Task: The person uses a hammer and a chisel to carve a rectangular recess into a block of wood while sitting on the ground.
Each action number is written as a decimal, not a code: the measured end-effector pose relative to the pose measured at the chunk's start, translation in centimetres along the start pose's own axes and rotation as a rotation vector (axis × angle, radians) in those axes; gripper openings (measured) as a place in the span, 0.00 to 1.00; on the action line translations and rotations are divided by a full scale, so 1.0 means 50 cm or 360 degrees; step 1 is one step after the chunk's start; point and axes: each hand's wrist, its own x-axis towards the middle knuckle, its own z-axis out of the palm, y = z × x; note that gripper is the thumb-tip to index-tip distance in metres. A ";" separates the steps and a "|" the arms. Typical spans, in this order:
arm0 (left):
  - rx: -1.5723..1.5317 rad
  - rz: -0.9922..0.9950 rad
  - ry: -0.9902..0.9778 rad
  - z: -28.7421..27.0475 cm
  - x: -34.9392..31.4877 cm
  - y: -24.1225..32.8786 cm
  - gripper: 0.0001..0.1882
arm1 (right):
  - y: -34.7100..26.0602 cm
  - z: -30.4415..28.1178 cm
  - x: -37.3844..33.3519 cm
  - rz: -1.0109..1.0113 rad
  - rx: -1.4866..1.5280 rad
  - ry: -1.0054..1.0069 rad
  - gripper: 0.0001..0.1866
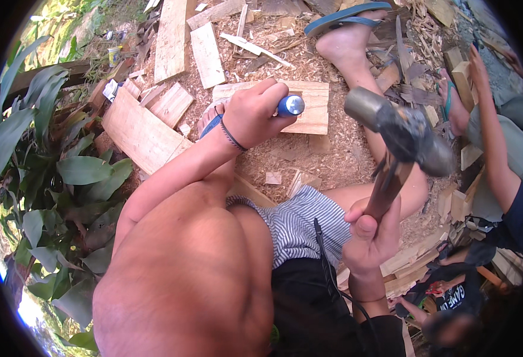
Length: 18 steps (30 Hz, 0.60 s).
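Observation:
My left hand [255,113] is closed round the blue handle of a chisel [291,106]. The metal-capped butt of the chisel points up, and its blade is hidden below the fist. Under that hand lies a flat pale wooden board [315,113] on the ground, partly covered by my hand and foot. My right hand [373,238] grips the wooden handle of a hammer [392,184]. The dark metal hammer head is raised, to the right of the board and apart from the chisel.
Wood shavings [261,160] and offcuts cover the ground, with longer planks [172,41] at the far left. My sandalled foot [344,44] lies beyond the board. Broad-leaved plants [89,166] crowd the left. Another person's arm [496,131] and more people are at the right.

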 end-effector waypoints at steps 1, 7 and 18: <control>-0.0009 0.0009 -0.0017 0.006 0.005 0.001 0.14 | -0.001 -0.002 0.009 -0.0050 -0.0063 -0.0063 0.23; 0.0000 -0.0035 -0.0032 -0.001 0.005 0.009 0.15 | 0.009 -0.006 0.035 -0.0027 -0.0340 -0.0355 0.22; -0.0936 -0.1171 0.0766 -0.015 -0.067 -0.106 0.13 | 0.033 0.014 0.015 0.0580 0.0218 0.0029 0.27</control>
